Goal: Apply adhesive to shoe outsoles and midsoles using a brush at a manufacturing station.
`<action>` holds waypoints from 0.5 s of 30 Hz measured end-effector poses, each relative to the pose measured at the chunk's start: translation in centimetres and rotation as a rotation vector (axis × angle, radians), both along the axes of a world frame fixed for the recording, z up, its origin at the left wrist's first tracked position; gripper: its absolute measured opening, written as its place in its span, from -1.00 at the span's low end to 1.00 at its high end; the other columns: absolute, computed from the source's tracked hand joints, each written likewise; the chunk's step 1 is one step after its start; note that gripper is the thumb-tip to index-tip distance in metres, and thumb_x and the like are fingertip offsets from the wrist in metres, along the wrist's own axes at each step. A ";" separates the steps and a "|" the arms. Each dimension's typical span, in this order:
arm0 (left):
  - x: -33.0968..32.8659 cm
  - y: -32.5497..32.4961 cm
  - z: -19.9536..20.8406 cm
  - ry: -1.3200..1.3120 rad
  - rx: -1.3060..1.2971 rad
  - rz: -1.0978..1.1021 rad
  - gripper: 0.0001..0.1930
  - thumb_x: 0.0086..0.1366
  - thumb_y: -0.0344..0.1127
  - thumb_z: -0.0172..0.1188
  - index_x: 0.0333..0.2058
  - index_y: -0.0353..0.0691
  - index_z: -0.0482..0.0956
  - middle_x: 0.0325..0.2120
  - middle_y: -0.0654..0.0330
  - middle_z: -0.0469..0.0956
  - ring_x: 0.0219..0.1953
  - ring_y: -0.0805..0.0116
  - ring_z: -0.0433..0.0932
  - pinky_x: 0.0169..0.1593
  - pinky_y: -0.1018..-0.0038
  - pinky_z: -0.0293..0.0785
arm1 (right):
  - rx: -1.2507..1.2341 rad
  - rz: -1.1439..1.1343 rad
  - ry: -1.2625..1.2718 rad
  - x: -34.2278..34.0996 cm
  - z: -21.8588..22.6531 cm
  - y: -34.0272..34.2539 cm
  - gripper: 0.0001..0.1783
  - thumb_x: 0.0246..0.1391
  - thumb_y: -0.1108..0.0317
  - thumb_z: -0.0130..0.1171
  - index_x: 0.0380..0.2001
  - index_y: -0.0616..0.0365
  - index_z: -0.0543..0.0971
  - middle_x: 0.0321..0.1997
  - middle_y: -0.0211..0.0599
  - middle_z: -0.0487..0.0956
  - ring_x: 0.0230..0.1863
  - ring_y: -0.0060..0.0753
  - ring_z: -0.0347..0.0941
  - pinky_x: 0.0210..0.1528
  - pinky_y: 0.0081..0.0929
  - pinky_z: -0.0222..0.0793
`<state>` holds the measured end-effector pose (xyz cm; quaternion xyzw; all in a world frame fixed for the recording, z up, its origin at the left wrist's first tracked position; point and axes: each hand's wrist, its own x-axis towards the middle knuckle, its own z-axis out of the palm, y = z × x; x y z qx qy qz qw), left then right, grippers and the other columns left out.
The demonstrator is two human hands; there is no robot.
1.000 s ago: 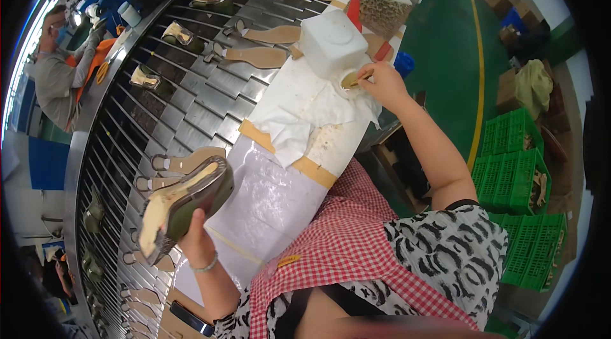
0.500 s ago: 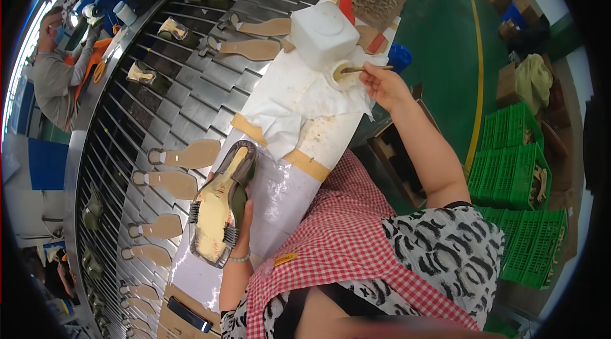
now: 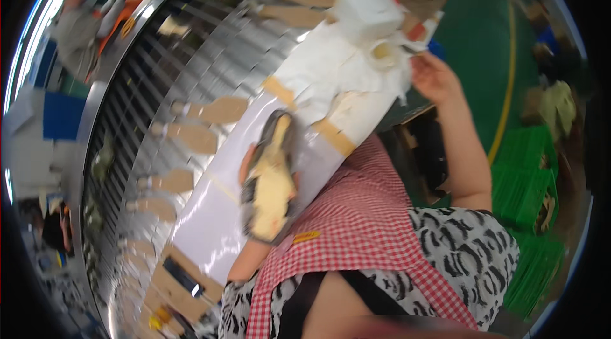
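Observation:
My left hand [image 3: 247,163] holds an upturned shoe [image 3: 271,196], its fingers wrapped round the side. The shoe's cream underside faces up, with a dark rim around it. Beside the small cup [image 3: 383,55] of pale yellow stuff is my right hand [image 3: 435,77], its fingers curled together. The thin wooden-handled brush that it grips is almost lost in blur. Behind the cup stands a white plastic jug [image 3: 367,11]. Crumpled white cloth or paper [image 3: 321,78] covers the board there.
Tan soles [image 3: 219,110] lie in a row along the slatted metal conveyor [image 3: 191,75] at left. A phone [image 3: 182,275] rests on cardboard at the near left. Green crates [image 3: 525,196] are stacked at right. Another person [image 3: 79,34] works across the conveyor.
The view has shifted and blurred. My right hand has drawn slightly away from the cup, and the brush handle across it no longer shows clearly. The shoe stays in my left hand.

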<state>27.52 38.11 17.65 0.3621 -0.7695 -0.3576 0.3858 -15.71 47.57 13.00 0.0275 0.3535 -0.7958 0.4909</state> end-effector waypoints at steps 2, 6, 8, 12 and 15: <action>-0.7 0.6 -1.4 0.286 0.258 -0.045 -0.08 -0.06 -0.55 0.38 0.25 -0.23 0.02 0.01 0.04 0.35 0.00 0.29 0.44 0.06 0.42 0.40 | -0.067 0.004 0.124 2.2 3.8 -0.2 -0.85 0.10 0.44 0.14 -0.24 0.22 0.51 -0.23 -0.21 0.57 -0.13 -0.35 0.50 -0.08 -0.41 0.45; -1.7 1.1 -0.9 0.335 0.223 -0.071 -0.06 -0.09 -0.57 0.38 0.26 -0.21 0.05 0.04 0.05 0.30 -0.02 0.32 0.43 0.03 0.45 0.43 | -0.218 0.074 0.490 13.1 11.1 0.0 -0.85 0.09 0.48 0.13 -0.23 0.23 0.47 -0.23 -0.22 0.56 -0.13 -0.39 0.50 -0.06 -0.43 0.43; -2.1 1.0 -1.9 0.299 0.152 -0.036 -0.09 -0.04 -0.43 0.41 0.24 -0.27 0.04 0.12 0.06 0.24 0.11 0.24 0.34 0.15 0.39 0.31 | -0.240 0.265 0.630 17.9 11.3 0.1 -0.80 0.04 0.49 0.18 -0.24 0.26 0.47 -0.19 -0.13 0.56 -0.13 -0.42 0.50 -0.01 -0.44 0.40; -1.7 0.4 -4.8 0.424 0.340 -0.047 -0.16 -0.05 -0.50 0.39 0.21 -0.23 0.14 0.24 -0.03 0.10 0.24 0.15 0.20 0.24 0.37 0.21 | -0.219 0.541 0.866 23.2 12.4 -0.6 -0.84 -0.02 0.63 0.18 -0.30 0.31 0.57 -0.16 -0.17 0.55 -0.16 -0.53 0.47 -0.09 -0.61 0.36; -1.9 0.5 -5.8 0.410 0.284 -0.044 -0.17 -0.03 -0.46 0.40 0.21 -0.23 0.15 0.24 -0.03 0.11 0.24 0.15 0.21 0.24 0.36 0.22 | -0.224 0.549 0.963 24.1 10.9 -1.2 -0.85 -0.02 0.60 0.21 -0.31 0.31 0.58 -0.19 -0.20 0.55 -0.17 -0.53 0.47 -0.10 -0.62 0.35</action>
